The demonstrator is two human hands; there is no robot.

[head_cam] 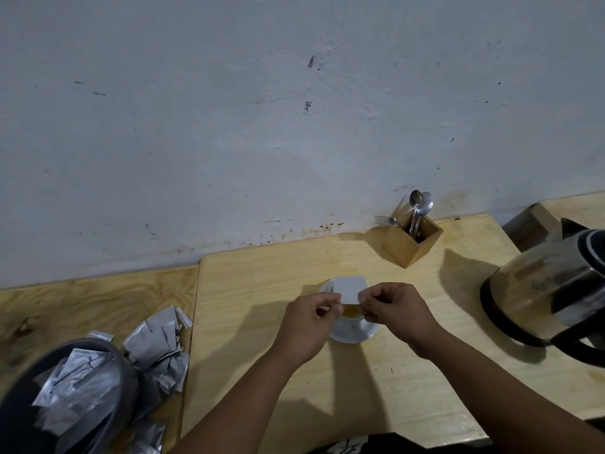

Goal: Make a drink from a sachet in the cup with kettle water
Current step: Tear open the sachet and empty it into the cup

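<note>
A white sachet (349, 288) is held over a white cup (352, 312) that stands on a white saucer (355, 334) on the light wooden table (376, 381). My left hand (307, 322) pinches the sachet's lower left corner, and my right hand (397, 311) pinches its lower right corner. Orange-brown contents show inside the cup between my hands. A steel kettle (550, 290) with a black handle and base stands at the right.
A wooden holder (411, 242) with spoons and a fork stands by the wall behind the cup. At the left, a dark bin (19, 401) holds several silver sachets, with a pile of silver sachets (160, 345) beside it. A wall rises behind the table.
</note>
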